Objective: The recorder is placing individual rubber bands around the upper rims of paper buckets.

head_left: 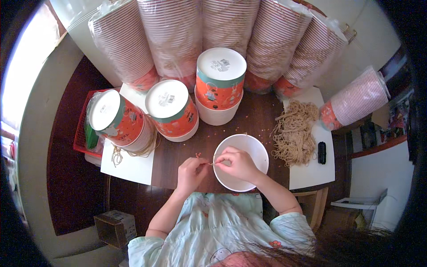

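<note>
My left hand (191,174) and my right hand (236,163) meet at the left rim of a round white paper bucket (261,153), whose open top faces up. Between my pinched fingertips is a short bit of thin tan cord (212,164); whether it is knotted is too small to make out. My right hand reaches across the bucket's mouth, its fingers closed. My left hand is outside the rim, just above the brown table. A dark hole shows near the bucket's right rim. Tiny orange-red bits (198,155) lie beside my left hand.
Upside-down stacks of orange-and-green buckets stand behind: a left one (129,118), a second one (175,116) and a middle one (221,91). Tall plastic-wrapped stacks (171,40) line the back. At right lie a heap of tan cords (296,133) and a black object (321,152).
</note>
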Available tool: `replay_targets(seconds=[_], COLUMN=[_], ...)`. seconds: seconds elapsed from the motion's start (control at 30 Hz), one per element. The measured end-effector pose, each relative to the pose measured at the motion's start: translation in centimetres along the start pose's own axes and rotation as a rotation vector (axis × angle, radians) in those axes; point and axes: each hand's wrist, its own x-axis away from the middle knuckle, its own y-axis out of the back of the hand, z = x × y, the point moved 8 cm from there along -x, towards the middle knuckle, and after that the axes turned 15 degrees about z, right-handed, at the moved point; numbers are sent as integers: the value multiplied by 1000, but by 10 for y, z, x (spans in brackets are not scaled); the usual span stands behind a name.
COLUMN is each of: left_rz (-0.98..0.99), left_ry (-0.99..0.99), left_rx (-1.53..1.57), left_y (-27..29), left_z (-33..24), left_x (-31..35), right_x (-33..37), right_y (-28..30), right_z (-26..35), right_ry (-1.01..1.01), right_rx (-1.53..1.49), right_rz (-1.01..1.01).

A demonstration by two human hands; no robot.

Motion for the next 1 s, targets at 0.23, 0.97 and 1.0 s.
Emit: replay_targets(seconds=[0.23,0.97,1.0], left_rz=[1,141,160], left_ry=[-36,64,57], left_rx=[187,214,196], left_y=[-3,-7,-6], left_z=[-2,-1,-3], left_x=[-3,-9,-10], right_x=[0,-1,-1], right_y=[1,-1,-1], right_z=[1,-2,-2], right_ry=[2,12,12], right_rx=[0,9,9], right_rz=[-8,-17,-17])
